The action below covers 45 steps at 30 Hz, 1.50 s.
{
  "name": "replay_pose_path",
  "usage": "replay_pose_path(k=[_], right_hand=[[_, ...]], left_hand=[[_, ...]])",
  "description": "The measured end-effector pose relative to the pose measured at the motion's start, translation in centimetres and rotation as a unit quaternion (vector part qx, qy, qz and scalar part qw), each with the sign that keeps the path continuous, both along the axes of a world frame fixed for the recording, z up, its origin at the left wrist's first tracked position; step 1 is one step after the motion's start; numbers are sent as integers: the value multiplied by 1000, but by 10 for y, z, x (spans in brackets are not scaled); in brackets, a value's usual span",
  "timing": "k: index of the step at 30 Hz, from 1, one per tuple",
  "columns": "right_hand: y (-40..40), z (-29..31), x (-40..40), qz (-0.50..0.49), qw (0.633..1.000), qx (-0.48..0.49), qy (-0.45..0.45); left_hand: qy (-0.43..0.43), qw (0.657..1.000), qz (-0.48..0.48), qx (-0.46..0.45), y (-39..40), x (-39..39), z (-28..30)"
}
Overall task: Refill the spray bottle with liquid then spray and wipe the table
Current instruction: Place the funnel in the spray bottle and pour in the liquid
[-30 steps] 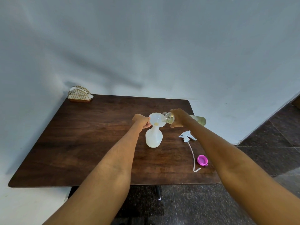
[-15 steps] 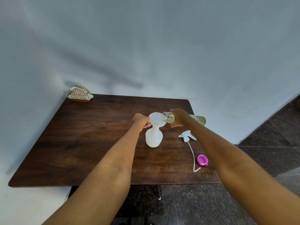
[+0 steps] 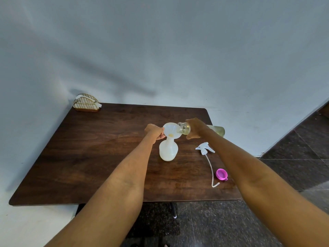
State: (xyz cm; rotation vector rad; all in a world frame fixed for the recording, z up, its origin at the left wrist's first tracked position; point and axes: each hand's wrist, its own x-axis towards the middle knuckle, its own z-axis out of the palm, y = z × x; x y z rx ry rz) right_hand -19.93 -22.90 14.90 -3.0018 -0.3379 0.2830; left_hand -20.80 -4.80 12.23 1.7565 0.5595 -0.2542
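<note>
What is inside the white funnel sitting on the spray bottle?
A small pool of yellowish liquid lies at the bottom of the funnel, below the tilted refill bottle's mouth. The translucent spray bottle hides its own fill level.

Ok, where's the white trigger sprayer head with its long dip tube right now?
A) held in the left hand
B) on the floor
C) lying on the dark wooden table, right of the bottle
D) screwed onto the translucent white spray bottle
C: the white trigger sprayer head lies on the dark wooden table, right of the translucent white spray bottle, which carries a white plastic funnel instead.
</note>
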Motion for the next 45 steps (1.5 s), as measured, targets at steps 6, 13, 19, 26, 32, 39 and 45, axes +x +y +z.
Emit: replay_pose_path(k=[6, 13, 19, 26, 32, 39, 45], right_hand=[[0, 3, -2, 2, 1000, 1, -6], [2, 4, -2, 2, 1000, 4, -5], [2, 4, -3, -3, 1000, 9, 0], [0, 5, -4, -1, 1000, 8, -4], [0, 5, -6, -1, 1000, 5, -1], [1, 5, -6, -4, 1000, -2, 5], [3, 4, -7, -1, 1000, 0, 1]], left_hand=[[0, 1000, -1, 8, 0, 0, 0], [-1, 1000, -1, 8, 0, 1, -1], [1, 1000, -3, 8, 0, 1, -1], [1, 1000, 0, 6, 0, 0, 0], [-3, 1000, 2, 9, -1, 0, -1], [2, 1000, -5, 14, -1, -1, 1], [4, 1000, -3, 16, -2, -2, 3]])
